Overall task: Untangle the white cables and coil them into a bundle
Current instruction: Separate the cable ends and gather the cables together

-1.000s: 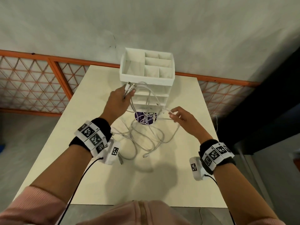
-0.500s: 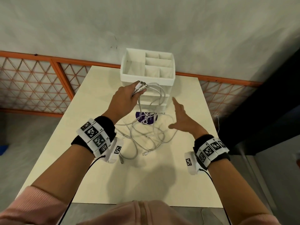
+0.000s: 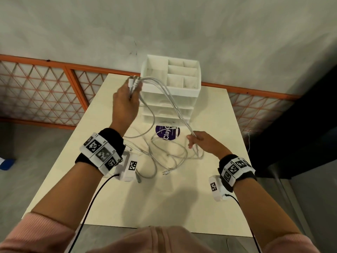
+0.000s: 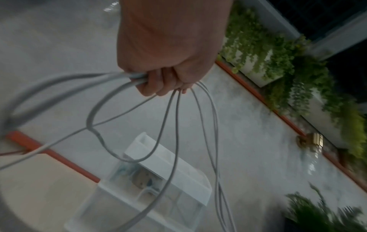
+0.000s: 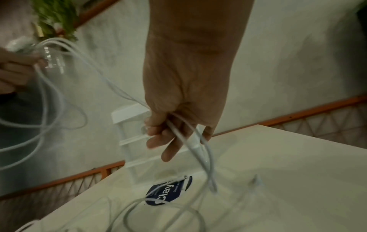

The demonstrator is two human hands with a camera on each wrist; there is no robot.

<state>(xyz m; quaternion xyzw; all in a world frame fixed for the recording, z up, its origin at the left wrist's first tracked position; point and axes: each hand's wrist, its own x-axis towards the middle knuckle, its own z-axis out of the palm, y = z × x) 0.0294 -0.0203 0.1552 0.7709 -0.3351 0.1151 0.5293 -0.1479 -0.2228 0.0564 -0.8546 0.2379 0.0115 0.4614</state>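
hidden: left hand (image 3: 125,101) fingertips behind cables (image 3: 169,99), wrist views blurred | left: clenched on cable ends, raised | right hand (image 3: 204,143): pinches strands low | rest of cables: tangled on table (image 3: 164,198)

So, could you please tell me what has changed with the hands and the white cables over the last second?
The left hand lifted its gripped cable ends higher, beside the white plastic drawer organiser. The right hand, open half a second ago, now grips the white cables stretched between the hands. The loose coils and round purple sticker stayed on the cream table.
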